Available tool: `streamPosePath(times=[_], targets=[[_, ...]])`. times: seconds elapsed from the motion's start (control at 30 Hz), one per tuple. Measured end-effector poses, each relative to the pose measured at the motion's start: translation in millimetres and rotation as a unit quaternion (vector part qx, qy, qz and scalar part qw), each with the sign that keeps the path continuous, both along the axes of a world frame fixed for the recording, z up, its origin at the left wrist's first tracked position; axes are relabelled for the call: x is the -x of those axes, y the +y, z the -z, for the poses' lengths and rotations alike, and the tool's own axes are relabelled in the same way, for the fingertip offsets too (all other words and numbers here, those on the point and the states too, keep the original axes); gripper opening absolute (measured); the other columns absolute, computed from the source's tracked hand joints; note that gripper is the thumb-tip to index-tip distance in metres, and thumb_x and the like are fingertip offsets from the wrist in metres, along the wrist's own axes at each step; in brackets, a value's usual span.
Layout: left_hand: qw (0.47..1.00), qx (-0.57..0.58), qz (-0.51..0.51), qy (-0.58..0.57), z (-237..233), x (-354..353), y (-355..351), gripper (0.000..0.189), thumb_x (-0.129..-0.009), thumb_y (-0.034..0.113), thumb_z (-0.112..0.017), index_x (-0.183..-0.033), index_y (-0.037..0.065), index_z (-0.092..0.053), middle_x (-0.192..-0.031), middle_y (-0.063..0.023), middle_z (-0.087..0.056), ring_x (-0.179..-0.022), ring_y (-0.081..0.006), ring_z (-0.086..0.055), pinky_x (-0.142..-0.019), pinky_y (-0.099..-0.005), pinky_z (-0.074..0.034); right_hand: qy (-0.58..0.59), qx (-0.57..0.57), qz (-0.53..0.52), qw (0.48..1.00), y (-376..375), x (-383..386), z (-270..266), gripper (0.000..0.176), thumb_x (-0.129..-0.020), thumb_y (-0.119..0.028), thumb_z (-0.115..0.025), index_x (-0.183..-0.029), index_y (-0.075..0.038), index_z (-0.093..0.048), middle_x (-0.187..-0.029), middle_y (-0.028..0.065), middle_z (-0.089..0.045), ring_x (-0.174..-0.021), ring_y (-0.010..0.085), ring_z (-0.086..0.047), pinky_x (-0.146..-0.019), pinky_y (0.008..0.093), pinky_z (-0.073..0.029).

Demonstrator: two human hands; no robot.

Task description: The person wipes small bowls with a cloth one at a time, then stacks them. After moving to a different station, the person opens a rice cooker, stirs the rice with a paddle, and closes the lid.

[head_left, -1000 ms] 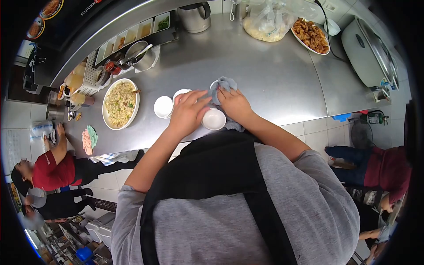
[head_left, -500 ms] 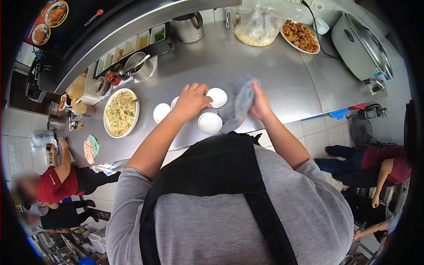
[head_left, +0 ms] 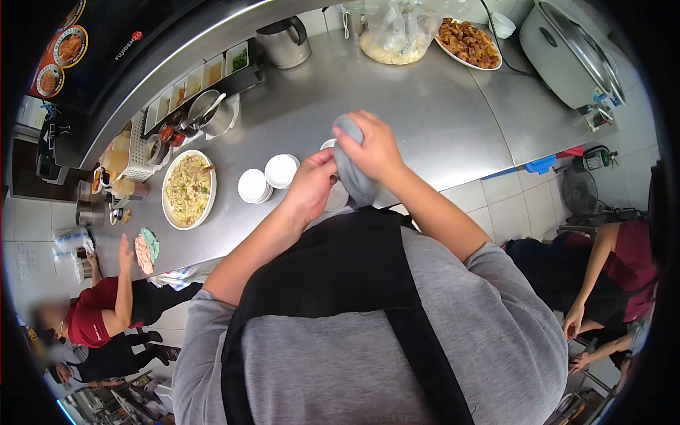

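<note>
Bunched in my right hand (head_left: 372,150) is a grey cloth (head_left: 353,166), held over the counter near its front edge. Close against the cloth, my left hand (head_left: 312,183) has its fingers bent together; a small dark spot shows by the fingertips, and what they hold I cannot make out. Stacked white bowls (head_left: 253,185) and a second white stack (head_left: 282,171) stand left of my hands. Another white bowl (head_left: 335,197) is partly hidden below the cloth, and the rim of one more shows behind my fingers.
An oval plate of fried rice (head_left: 189,190) lies at left, near folded cloths (head_left: 146,249). Along the back stand a kettle (head_left: 285,44), a plastic bag (head_left: 399,39), a plate of browned food (head_left: 469,44) and a large cooker (head_left: 570,53). People stand at both sides.
My right hand has moved left with the cloth, now bunched up against my left hand. My left hand has come off the upper bowl and moved down. The view has shifted slightly.
</note>
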State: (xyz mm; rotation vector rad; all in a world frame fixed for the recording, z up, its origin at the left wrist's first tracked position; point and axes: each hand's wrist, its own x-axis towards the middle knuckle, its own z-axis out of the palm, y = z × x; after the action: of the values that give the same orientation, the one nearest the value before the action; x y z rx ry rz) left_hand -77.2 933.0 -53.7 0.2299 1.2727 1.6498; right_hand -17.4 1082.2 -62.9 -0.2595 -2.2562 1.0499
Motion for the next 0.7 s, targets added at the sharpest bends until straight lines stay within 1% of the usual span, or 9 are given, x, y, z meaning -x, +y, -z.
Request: streamPosePath(times=[0.03,0.1,0.2,0.23,0.3,0.33,0.4,0.47,0.7], targets=[[0.999,0.002,-0.002,0.038,5.6,-0.1,-5.0,0.02,-0.093,0.011,-0.057,-0.11,0.002,-0.065,-0.1,0.0001,-0.058,-0.088,-0.0083,-0.049,-0.078,-0.0271,-0.04,-0.001,0.0,-0.003,1.0,3.9,5.6,-1.1,0.031,-0.082,-0.028,-0.07,-0.105,-0.006,-0.067,-0.107,0.0142,-0.066,-0.09,0.0293,-0.065,-0.069,0.0357,-0.048],[0.997,0.006,-0.007,0.074,12.0,1.1,-14.9,0.018,-0.093,0.012,-0.06,-0.106,0.002,-0.067,-0.092,0.0024,-0.057,-0.084,-0.0073,-0.048,-0.075,-0.0273,-0.039,-0.155,0.387,-0.06,0.907,9.6,14.6,-2.3,0.034,-0.087,-0.033,-0.067,-0.094,0.0,-0.066,-0.09,0.0135,-0.069,-0.079,0.0237,-0.067,-0.062,0.0316,-0.048],[0.967,0.014,-0.015,0.255,18.0,2.2,-34.0,0.013,-0.089,0.014,-0.067,-0.098,0.006,-0.071,-0.079,0.001,-0.051,-0.076,-0.0122,-0.046,-0.073,-0.0302,-0.038,-0.211,0.557,-0.057,0.801,20.0,17.2,14.6,0.044,-0.092,-0.039,-0.062,-0.104,0.003,-0.061,-0.091,0.0146,-0.069,-0.081,0.0208,-0.068,-0.064,0.03,-0.05],[0.885,0.046,0.003,0.464,19.4,0.9,-43.8,0.012,-0.086,0.014,-0.069,-0.096,0.008,-0.072,-0.079,-0.0007,-0.049,-0.076,-0.0148,-0.046,-0.072,-0.031,-0.038,-0.217,0.556,-0.059,0.8,17.5,18.5,20.6,0.044,-0.092,-0.039,-0.062,-0.104,0.003,-0.061,-0.091,0.0146,-0.069,-0.081,0.0208,-0.068,-0.064,0.03,-0.05],[0.689,0.092,0.049,0.717,20.6,-0.4,-66.4,0.016,-0.078,0.014,-0.071,-0.094,0.014,-0.074,-0.087,-0.0036,-0.05,-0.083,-0.0206,-0.047,-0.073,-0.0336,-0.037,-0.042,0.3,0.067,0.951,9.1,20.1,32.7,0.052,-0.091,-0.035,-0.065,-0.125,0.002,-0.05,-0.112,0.0165,-0.064,-0.093,0.0245,-0.065,-0.082,0.0366,-0.051],[0.692,0.096,0.048,0.714,25.8,1.1,-76.3,0.016,-0.078,0.014,-0.071,-0.094,0.014,-0.074,-0.087,-0.0036,-0.05,-0.083,-0.0206,-0.047,-0.073,-0.0336,-0.037,-0.046,0.301,0.065,0.95,3.7,20.5,44.2,0.052,-0.091,-0.035,-0.065,-0.125,0.002,-0.05,-0.112,0.0165,-0.064,-0.093,0.0245,-0.065,-0.082,0.0366,-0.051],[0.569,0.144,0.127,0.8,40.1,3.8,-90.9,0.025,-0.076,0.016,-0.07,-0.101,0.015,-0.074,-0.092,-0.0012,-0.052,-0.088,-0.0195,-0.049,-0.076,-0.0352,-0.036,-0.034,-0.237,0.015,0.971,-8.5,17.3,73.1,0.074,-0.086,-0.038,-0.068,-0.141,0.001,-0.036,-0.141,0.0228,-0.046,-0.101,0.033,-0.064,-0.089,0.0432,-0.048],[0.554,0.152,0.146,0.805,38.8,8.2,-93.9,0.03,-0.077,0.016,-0.071,-0.108,0.017,-0.072,-0.094,-0.0011,-0.052,-0.09,-0.0213,-0.049,-0.078,-0.0362,-0.036,-0.144,-0.285,-0.066,0.945,-14.3,6.8,93.3,0.081,-0.083,-0.039,-0.069,-0.145,0.0,-0.034,-0.155,0.0207,-0.025,-0.102,0.0382,-0.061,-0.093,0.0455,-0.046],[0.594,0.184,0.075,0.78,26.8,38.2,-61.6,0.034,-0.081,0.01,-0.063,-0.113,0.019,-0.07,-0.105,-0.0012,-0.057,-0.097,-0.023,-0.052,-0.084,-0.0371,-0.034,-0.152,-0.342,-0.105,0.921,-8.3,3.5,114.2,0.055,-0.081,-0.029,-0.068,-0.128,-0.003,-0.054,-0.134,0.0097,-0.054,-0.09,0.0298,-0.061,-0.085,0.0417,-0.047]])
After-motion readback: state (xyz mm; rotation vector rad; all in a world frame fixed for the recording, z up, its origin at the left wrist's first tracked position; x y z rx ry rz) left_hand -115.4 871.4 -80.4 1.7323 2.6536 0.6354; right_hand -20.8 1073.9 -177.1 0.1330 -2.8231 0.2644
